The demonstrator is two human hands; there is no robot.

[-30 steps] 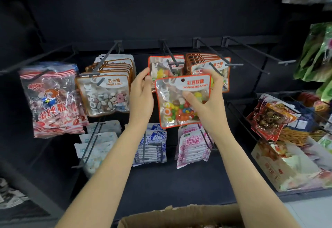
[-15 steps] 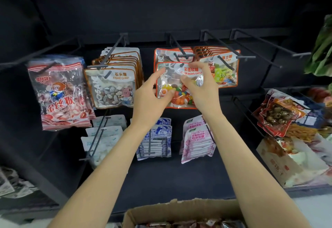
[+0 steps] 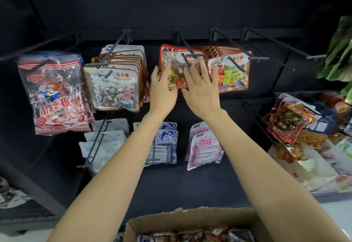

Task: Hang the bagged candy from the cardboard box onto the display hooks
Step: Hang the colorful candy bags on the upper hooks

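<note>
Cardboard box [image 3: 190, 220] at near edge of view holds more bagged candy [image 3: 194, 235]; hanging not finished. Left hand [image 3: 162, 87] and right hand [image 3: 202, 87]: grips wide, fingers straight, flat against colour-bean candy bag [image 3: 176, 76], holding nothing. Bag hangs on display hook [image 3: 187, 51], second from right of upper row.

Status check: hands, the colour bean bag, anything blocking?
Left hand and right hand open, fingers flat on the bean bag. Bag on its hook, front of the row. More candy in the box. Nothing blocking.
</note>
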